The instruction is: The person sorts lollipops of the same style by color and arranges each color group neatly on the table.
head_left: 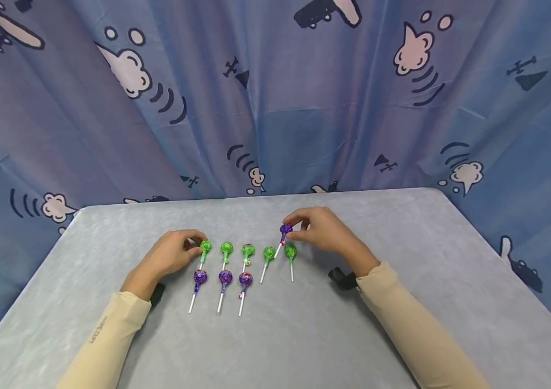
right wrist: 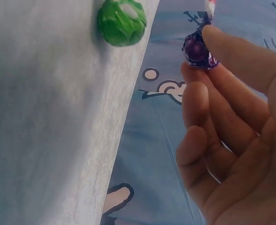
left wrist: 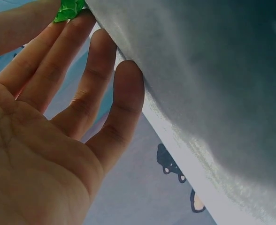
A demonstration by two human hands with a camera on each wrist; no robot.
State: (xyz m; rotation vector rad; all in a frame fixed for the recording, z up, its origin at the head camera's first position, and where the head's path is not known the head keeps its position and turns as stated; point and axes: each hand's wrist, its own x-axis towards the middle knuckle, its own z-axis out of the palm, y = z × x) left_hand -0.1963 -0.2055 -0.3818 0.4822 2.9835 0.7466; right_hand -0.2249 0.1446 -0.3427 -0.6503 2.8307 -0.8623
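Observation:
My right hand (head_left: 323,229) pinches a purple lollipop (head_left: 286,229) between thumb and fingertips, its white stick slanting down to the left. In the right wrist view the same purple lollipop (right wrist: 197,50) is clear of the table, with a green lollipop (right wrist: 122,22) beside it. At the row's left end my left hand (head_left: 174,253) has thumb and fingers on the head of a green lollipop (head_left: 205,246). Only part of that green wrapper (left wrist: 70,9) shows in the left wrist view, between thumb and fingertips; the other fingers (left wrist: 128,89) are extended along the tabletop.
More green lollipops lie rightward in the row: one (head_left: 226,248), another (head_left: 248,250), a pair (head_left: 269,253) near my right hand. Below the left ones lie three purple lollipops (head_left: 225,278), heads close to the green ones' sticks. A patterned blue curtain (head_left: 285,108) hangs behind the grey-white table (head_left: 294,346).

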